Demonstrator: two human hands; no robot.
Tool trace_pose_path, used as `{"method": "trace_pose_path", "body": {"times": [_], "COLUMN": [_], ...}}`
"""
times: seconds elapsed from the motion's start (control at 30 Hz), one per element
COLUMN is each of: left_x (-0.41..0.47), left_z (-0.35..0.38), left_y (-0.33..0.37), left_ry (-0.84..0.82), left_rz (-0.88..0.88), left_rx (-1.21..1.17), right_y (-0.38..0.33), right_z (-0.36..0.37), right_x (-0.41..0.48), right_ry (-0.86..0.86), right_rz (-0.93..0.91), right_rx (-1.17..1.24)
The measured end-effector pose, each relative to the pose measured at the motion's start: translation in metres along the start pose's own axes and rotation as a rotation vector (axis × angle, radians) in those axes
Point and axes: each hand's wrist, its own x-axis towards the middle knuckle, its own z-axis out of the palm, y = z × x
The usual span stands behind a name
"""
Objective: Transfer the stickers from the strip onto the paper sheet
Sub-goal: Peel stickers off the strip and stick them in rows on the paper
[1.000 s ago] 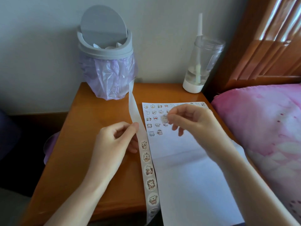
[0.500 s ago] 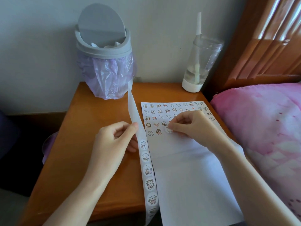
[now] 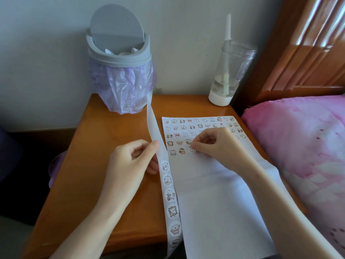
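A long white sticker strip [image 3: 169,195] runs from the bin down over the table's front edge, with several round cartoon stickers on its lower part. My left hand [image 3: 130,163] pinches the strip at its bare part between thumb and fingers. A white paper sheet [image 3: 214,199] lies to the right, its top rows filled with small stickers. My right hand [image 3: 216,144] pinches a round sticker [image 3: 191,149] and holds it down on the sheet at the end of the lowest row.
A grey swing-lid bin [image 3: 119,58] with a purple bag stands at the back left of the wooden bedside table [image 3: 104,139]. A clear bottle [image 3: 229,71] stands at the back right. A pink pillow [image 3: 302,146] lies right of the table.
My right hand carried the sticker down from above the sheet to the lowest sticker row and now holds it against the paper. The left hand kept its hold on the strip.
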Motion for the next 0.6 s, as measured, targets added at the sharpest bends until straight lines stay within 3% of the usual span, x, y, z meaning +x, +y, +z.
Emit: {"method": "trace_pose_path", "body": {"times": [0.6], "left_x": [-0.0004], "left_z": [0.0001], "left_y": [0.0000], "left_ry": [0.007], "left_rz": [-0.001], "left_rx": [-0.002], "right_y": [0.0057], "right_z": [0.0059], "right_x": [0.0023], "right_ry": [0.049], "right_rz": [-0.019], "right_rx": [-0.041]}}
